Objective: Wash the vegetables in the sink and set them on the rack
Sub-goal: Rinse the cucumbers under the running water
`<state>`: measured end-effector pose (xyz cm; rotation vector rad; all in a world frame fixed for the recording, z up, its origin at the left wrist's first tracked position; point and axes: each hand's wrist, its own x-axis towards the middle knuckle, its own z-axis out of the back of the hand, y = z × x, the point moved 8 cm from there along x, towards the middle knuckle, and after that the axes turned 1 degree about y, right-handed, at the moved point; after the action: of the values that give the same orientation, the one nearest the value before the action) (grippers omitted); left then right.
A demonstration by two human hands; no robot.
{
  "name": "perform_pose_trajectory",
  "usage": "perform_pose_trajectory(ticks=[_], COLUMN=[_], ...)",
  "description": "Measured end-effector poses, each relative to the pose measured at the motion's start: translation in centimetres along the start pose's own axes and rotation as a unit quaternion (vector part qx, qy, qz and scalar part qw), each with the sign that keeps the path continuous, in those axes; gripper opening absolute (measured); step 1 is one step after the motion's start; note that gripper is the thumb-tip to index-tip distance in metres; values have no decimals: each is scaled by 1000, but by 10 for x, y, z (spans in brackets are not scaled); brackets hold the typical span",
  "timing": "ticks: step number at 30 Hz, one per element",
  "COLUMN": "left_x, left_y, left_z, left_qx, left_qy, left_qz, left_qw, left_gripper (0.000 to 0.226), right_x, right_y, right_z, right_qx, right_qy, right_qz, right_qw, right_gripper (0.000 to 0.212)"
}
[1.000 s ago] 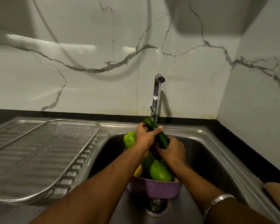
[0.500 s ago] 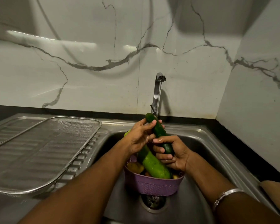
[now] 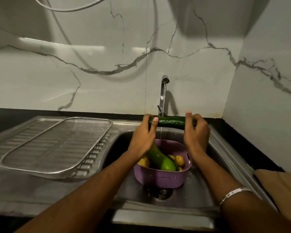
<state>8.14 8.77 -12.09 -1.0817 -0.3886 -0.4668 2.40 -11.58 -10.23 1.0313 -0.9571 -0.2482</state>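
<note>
A dark green cucumber (image 3: 170,122) lies level under the running tap (image 3: 164,91), held above the sink (image 3: 208,190). My left hand (image 3: 144,137) grips its left end and my right hand (image 3: 196,133) grips its right end. Water streams down past the cucumber into a purple perforated basket (image 3: 160,178) in the sink basin. In the basket lie a larger light green squash (image 3: 160,158) and several yellow potatoes (image 3: 180,160). A wire mesh rack (image 3: 54,145) sits on the draining board at the left, with nothing on it.
A marble wall runs behind the sink and along the right side. A brown board or cloth (image 3: 279,189) lies on the dark counter at the right. The sink drain (image 3: 160,193) shows just in front of the basket.
The cucumber has been lifted out of the basket and turned from a slant to level under the tap. Both hands have moved apart to its two ends.
</note>
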Motion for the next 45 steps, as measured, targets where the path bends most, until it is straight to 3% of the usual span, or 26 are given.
perform_pose_trajectory(ticks=[2, 4, 6, 7, 9, 11, 13, 15, 16, 18, 20, 22, 25, 28, 33, 39, 45], left_x=[-8, -22, -26, -22, -15, -10, -7, -19, -22, -16, -8, -8, -17, -21, 0, 13, -20], left_y=[25, 65, 74, 64, 24, 4, 32, 75, 84, 71, 48, 33, 12, -16, -42, -27, 56], left_z=[3, -4, -1, 4, 24, 29, 7, -15, -17, -10, 3, 7, -1, -4, 48, 175, 205], left_qx=[56, 157, 186, 151, 69, 50, 114, 218, 240, 217, 201, 227, 241, 277, 318, 337, 361], left_qy=[48, 127, 127, 92, -1, -33, 49, 175, 193, 147, 92, 97, 157, 184, 129, 29, 103], left_qz=[49, 157, 165, 129, 17, -49, 28, 152, 172, 141, 84, 28, -70, -110, -27, 107, 267], left_qw=[996, 967, 960, 976, 997, 997, 992, 948, 936, 955, 972, 969, 955, 936, 939, 935, 888], left_gripper=[43, 50, 50, 47, 38, 34, 44, 58, 65, 74, 78, 70, 48, 54, 40, 33, 37], right_x=[-3, -19, -28, -24, -8, -4, -5, -16, -20, -12, 0, 2, -6, -7, -8, -7, -9], right_y=[-7, -46, -61, -53, -14, 15, -4, -57, -71, -64, -37, -19, -17, -6, -11, -25, -28], right_z=[-19, -49, -56, -53, -33, -10, -19, -41, -43, -38, -25, -17, -22, -27, -32, -37, -41], right_qx=[-66, -200, -263, -249, -163, -64, -97, -224, -251, -213, -167, -154, -120, -62, 27, 10, -9], right_qy=[90, 259, 311, 281, 132, 23, 79, 228, 259, 215, 125, 79, 109, 121, 139, 164, 185], right_qz=[10, -77, -119, -103, 1, 95, 52, -96, -138, -144, -95, -50, -36, -2, -23, -38, -39], right_qw=[994, 942, 905, 921, 978, 993, 991, 943, 922, 942, 973, 984, 986, 991, 990, 986, 982], right_gripper=[45, 55, 62, 61, 53, 46, 48, 51, 52, 53, 53, 51, 48, 49, 69, 57, 47])
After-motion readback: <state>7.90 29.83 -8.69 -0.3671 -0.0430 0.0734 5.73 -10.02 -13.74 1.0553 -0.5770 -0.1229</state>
